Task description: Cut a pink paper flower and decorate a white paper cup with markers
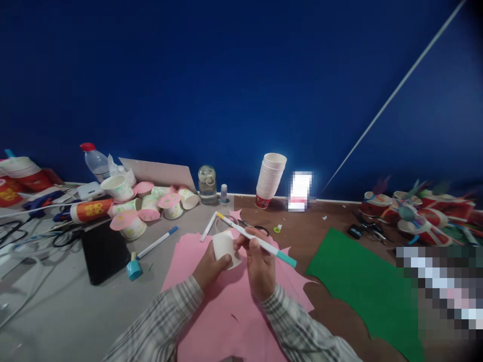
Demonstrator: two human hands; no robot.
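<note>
My left hand (212, 264) is wrapped round a white paper cup (223, 246), thumb along its near side. The cup is tilted above pink paper sheets (211, 322). My right hand (261, 266) is closed on a white marker (271, 249) with a teal end, which points down to the right. Its fingertips are beside the cup's right side; whether they touch it is unclear. Just beyond the cup lie slim white pens, one with a yellow tip (219, 215). Scissors (262, 230), partly hidden by my right hand, lie behind it.
A tall stack of paper cups (270, 176) leans by the blue wall, near a glass jar (207, 185). Several pink-trimmed cups (149, 206), a black tablet (105, 251) and tape (134, 270) are at left. Green paper (362, 281) and decorated red cups (426, 223) are at right.
</note>
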